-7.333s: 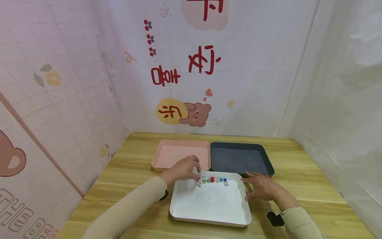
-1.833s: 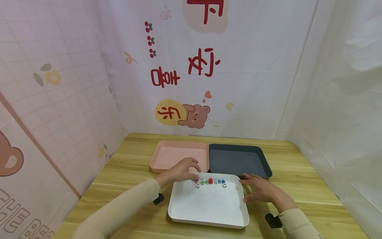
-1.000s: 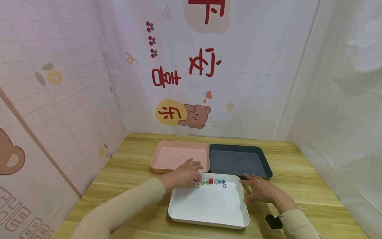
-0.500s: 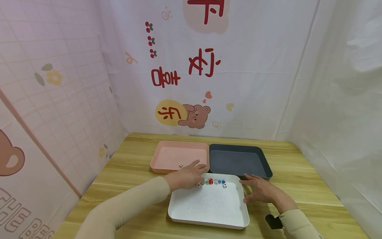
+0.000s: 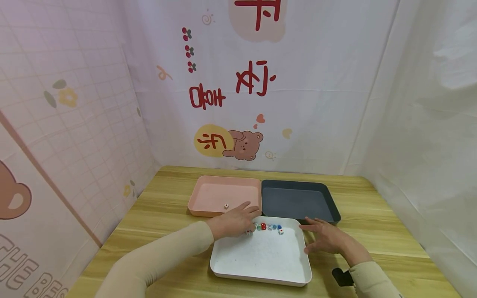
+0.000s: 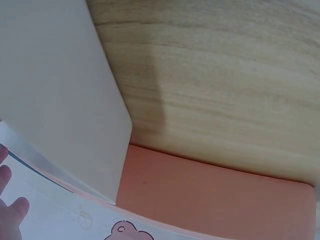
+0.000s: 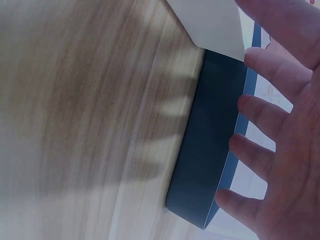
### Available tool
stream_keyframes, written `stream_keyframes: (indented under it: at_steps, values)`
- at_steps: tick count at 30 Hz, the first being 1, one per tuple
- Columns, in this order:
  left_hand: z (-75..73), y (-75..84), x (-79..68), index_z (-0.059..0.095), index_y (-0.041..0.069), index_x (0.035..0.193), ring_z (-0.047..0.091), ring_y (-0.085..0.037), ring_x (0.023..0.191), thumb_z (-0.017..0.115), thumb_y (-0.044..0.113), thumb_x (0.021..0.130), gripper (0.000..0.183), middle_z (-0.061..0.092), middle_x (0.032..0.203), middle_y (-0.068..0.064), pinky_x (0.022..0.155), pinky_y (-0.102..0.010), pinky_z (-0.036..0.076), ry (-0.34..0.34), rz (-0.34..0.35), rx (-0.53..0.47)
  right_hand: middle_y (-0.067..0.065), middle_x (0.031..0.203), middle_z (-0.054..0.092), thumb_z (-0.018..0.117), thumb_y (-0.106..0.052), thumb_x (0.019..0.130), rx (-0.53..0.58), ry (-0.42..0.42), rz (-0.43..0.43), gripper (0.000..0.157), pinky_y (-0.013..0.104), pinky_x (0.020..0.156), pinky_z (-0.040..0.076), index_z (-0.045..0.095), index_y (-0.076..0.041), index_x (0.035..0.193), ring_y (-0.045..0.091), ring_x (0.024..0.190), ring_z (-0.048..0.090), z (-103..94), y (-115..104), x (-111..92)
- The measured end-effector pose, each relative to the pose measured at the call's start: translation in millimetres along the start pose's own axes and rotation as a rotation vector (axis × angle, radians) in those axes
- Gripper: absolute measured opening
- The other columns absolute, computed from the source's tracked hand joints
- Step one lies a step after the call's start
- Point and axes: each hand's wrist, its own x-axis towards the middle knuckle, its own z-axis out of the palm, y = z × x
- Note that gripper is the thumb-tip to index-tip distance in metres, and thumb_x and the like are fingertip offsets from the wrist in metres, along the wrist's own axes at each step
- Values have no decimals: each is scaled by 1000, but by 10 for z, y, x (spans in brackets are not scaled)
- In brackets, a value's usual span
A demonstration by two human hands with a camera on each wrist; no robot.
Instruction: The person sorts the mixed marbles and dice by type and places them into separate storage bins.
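Note:
Over the far left corner of the white tray [image 5: 261, 265], my left hand [image 5: 234, 221] reaches down at the left end of a row of small dice and beads. Its thumb and index tips are hidden, so what they touch cannot be seen. Beyond the hand the row shows a red die [image 5: 263, 226], a white die [image 5: 270, 227], blue beads [image 5: 279, 227] and another white die [image 5: 281, 232]. One white die [image 5: 226, 206] lies in the pink tray [image 5: 214, 190]. My right hand [image 5: 328, 236] spreads its fingers at the white tray's right side, fingertips by the dark tray [image 7: 215, 130].
The dark tray stands beside the pink one, both behind the white tray on the wooden table [image 5: 380, 240]. A printed cloth [image 5: 316, 103] hangs behind the table, with more cloth at both sides.
A white die has come to lie in the pink tray. My left hand has lowered and shifted slightly right, over the row's left end. The right hand stays in place.

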Motion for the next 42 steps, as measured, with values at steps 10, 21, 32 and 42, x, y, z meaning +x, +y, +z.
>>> stream_keyframes:
  at_steps: [10, 21, 32, 42]
  values:
    - [-17, -6, -19, 74, 38, 111, 27, -22, 146, 75, 36, 87, 24, 42, 153, -1, 119, -49, 19, 8, 9, -22, 30, 149, 39, 88, -41, 68, -13, 6, -19, 80, 71, 101, 31, 61, -5, 135, 60, 134, 29, -4, 4, 5]
    - [-88, -94, -43, 77, 38, 107, 29, -21, 144, 77, 35, 87, 20, 47, 147, 2, 119, -51, 18, 57, -56, -164, 30, 148, 40, 88, -41, 68, 5, 9, -34, 80, 72, 100, 30, 61, -4, 134, 61, 133, 29, -13, -2, -17]
    - [-193, -221, -57, 78, 32, 103, 33, -23, 141, 80, 35, 85, 18, 50, 145, -4, 118, -54, 18, 110, -130, -277, 30, 149, 39, 88, -41, 69, 6, 6, -29, 80, 72, 100, 31, 61, -4, 135, 60, 134, 28, -16, 1, -11]
    - [-316, -469, -136, 75, 30, 96, 35, -24, 139, 74, 33, 89, 7, 49, 142, -3, 118, -55, 16, 175, -261, -385, 30, 149, 39, 88, -40, 69, 9, 4, -30, 79, 72, 100, 30, 61, -5, 135, 60, 134, 28, -11, 29, -6]
